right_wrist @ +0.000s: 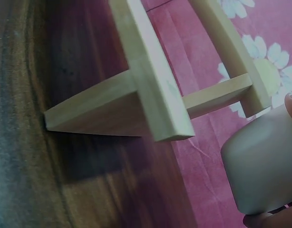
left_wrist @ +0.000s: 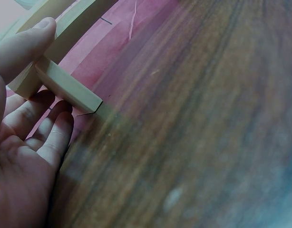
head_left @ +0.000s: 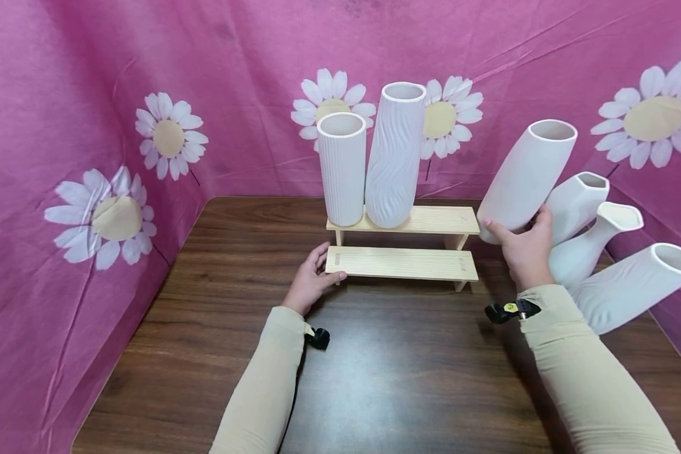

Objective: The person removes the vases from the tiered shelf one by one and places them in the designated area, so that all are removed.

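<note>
In the head view my right hand (head_left: 526, 252) grips a smooth white vase (head_left: 528, 173) low on its body, thumb on one side and fingers on the other. The vase tilts to the right, its base beside the right end of the upper step of a two-step wooden stand (head_left: 403, 261). My left hand (head_left: 313, 280) holds the left end of the lower step, with the thumb at its front edge. On the upper step stand a ribbed cylindrical vase (head_left: 343, 173) and a taller wavy-patterned vase (head_left: 395, 157), both upright. The right wrist view shows the held vase's base (right_wrist: 262, 161) apart from the stand.
Right of my right hand are a vase with an angular mouth (head_left: 580, 202), a flared-neck vase (head_left: 587, 249) and a wavy-textured vase (head_left: 635, 287). The stand rests on a dark wooden table (head_left: 391, 378). Pink cloth (head_left: 250, 126) with daisies hangs behind.
</note>
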`<state>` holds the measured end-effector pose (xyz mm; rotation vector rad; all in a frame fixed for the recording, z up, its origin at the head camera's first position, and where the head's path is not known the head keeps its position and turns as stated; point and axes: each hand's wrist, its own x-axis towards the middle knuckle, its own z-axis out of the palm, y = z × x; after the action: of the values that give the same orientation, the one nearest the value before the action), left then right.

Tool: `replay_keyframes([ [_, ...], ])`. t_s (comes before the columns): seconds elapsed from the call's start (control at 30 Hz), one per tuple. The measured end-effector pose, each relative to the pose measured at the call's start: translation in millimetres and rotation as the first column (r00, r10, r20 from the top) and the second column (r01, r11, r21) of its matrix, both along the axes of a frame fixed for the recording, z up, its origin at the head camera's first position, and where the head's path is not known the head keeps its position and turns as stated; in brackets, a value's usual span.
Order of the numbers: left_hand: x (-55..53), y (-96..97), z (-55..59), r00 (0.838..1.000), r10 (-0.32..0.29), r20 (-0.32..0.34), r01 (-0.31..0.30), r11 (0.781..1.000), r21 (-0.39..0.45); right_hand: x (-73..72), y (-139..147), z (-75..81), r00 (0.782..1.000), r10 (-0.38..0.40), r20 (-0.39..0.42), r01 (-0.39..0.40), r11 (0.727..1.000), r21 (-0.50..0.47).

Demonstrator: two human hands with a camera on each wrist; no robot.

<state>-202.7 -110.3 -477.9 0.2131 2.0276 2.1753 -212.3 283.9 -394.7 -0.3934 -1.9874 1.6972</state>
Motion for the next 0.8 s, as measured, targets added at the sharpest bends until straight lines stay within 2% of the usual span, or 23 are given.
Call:
replay_keyframes([
  [0.37, -0.4, 0.3, -1.3, 1.000, 0.000, -0.008, 0.000, 1.000, -0.002, 7.0, 0, -10.1, 0.997, 0.000, 0.073, -0.005, 0.997, 0.072],
  [0.6, -1.4, -0.3, -2.9, 1.000, -0.008, -0.004, 0.008, 1.000, -0.004, 5.2, 4, -21.3, 0.997, 0.003, 0.074, -0.009, 0.997, 0.078],
  [0.8, -0.8, -0.2, -1.9, 1.000, -0.003, -0.004, 0.002, 1.000, -0.011, 8.2, 9, -31.1, 0.991, -0.027, 0.129, 0.003, 0.982, 0.186],
])
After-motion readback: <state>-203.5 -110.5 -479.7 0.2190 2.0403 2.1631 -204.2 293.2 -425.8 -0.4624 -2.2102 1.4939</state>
